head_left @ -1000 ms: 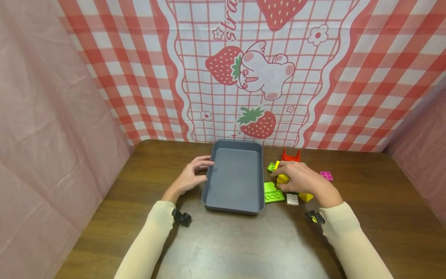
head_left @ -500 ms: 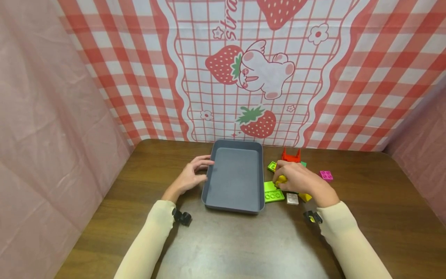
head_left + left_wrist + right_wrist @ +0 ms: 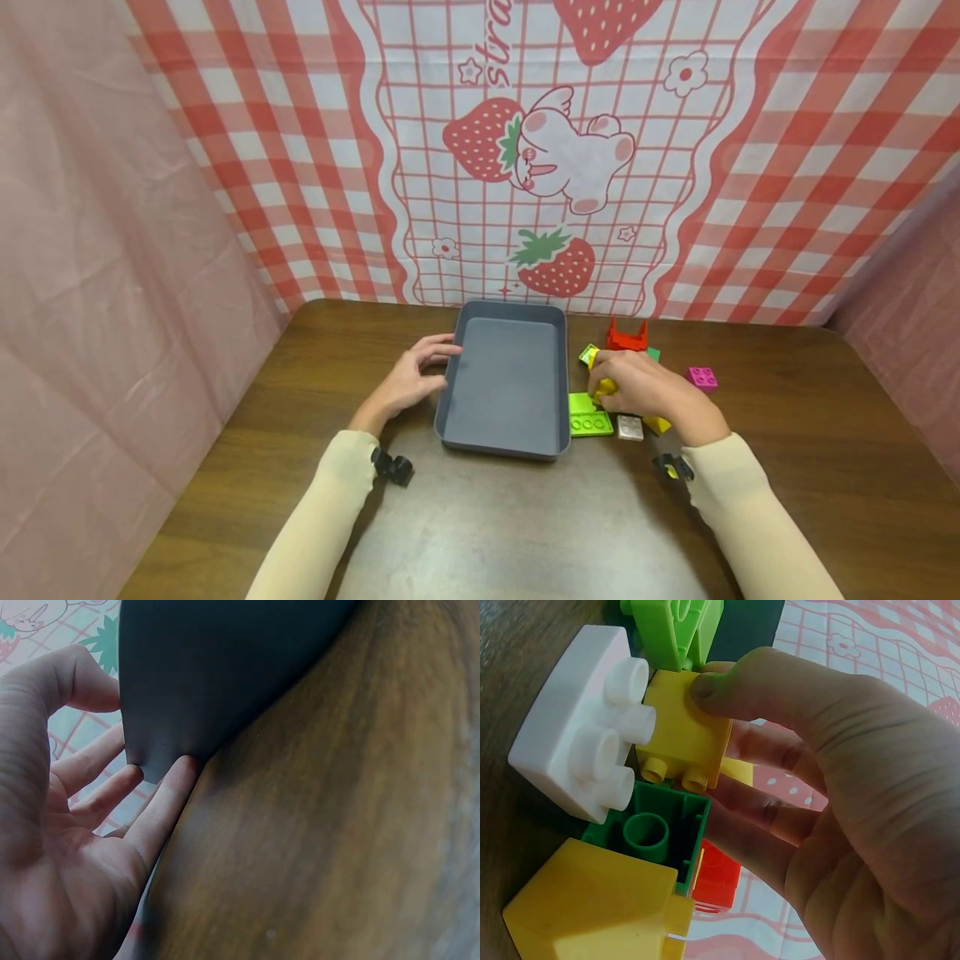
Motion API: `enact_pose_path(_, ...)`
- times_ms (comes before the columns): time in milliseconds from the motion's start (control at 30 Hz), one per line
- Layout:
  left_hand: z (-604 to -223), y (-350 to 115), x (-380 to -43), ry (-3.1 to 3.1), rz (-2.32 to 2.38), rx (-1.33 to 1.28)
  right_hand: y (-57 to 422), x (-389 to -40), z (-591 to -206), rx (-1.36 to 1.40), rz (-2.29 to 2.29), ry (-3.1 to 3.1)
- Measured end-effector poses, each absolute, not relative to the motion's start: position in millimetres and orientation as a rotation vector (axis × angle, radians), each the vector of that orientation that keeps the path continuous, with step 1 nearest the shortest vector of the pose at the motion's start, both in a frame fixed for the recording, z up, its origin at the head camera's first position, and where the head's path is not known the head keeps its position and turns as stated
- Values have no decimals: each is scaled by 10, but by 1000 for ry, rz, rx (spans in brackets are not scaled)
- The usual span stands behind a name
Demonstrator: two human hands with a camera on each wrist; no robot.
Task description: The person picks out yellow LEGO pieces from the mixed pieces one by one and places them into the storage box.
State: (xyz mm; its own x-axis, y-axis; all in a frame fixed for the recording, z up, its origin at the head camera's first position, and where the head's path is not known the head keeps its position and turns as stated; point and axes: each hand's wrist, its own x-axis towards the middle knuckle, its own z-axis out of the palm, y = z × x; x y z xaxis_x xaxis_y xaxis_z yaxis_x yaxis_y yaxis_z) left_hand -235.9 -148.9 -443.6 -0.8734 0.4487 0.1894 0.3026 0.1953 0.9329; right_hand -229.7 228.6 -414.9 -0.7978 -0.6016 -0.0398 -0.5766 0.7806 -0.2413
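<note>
Tray [image 3: 506, 387], grey and shallow, lies between the well-parted hands, long axis running 12 to 6 o'clock; at its 9 o'clock the left hand [image 3: 408, 379] rests extended fingers against it, while at its 3 o'clock, beyond the rim, the right hand [image 3: 636, 383] pinches the yellow brick [image 3: 684, 731] with thumb and fingers

Looks forward and down from the head over the whole grey tray [image 3: 504, 383]. Faces its left side closely from the left wrist, and, from the right wrist, nearby toy blocks [image 3: 681, 724] right of it. Shares left side and blocks, respectively, with the head view.
</note>
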Motion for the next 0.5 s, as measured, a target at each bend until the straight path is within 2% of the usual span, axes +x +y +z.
enact_pose_path(500,-4437,-1492,-2363,2329,1764,736,2309,-2286,-4076,-945,-363,2894)
